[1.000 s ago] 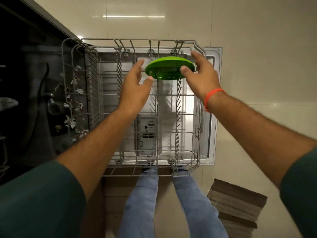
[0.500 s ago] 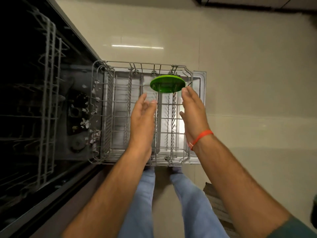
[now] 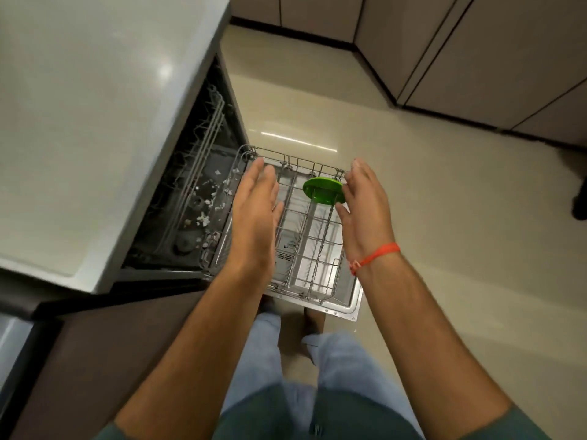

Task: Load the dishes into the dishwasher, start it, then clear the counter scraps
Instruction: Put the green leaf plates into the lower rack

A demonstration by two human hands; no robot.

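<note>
With the green plate standing on edge at the far end of the lower rack, our left hand and right hand hover spread, holding nothing; we should fetch the next dish and slot it alongside.

No words, brands or numbers can be read; the dishwasher door perhaps bears small markings, too blurred to tell.

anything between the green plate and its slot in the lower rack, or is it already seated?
Nothing visible in the way. The green plate already stands on edge among the tines at the far end of the lower rack. Left hand and right hand are open, holding nothing.
</note>
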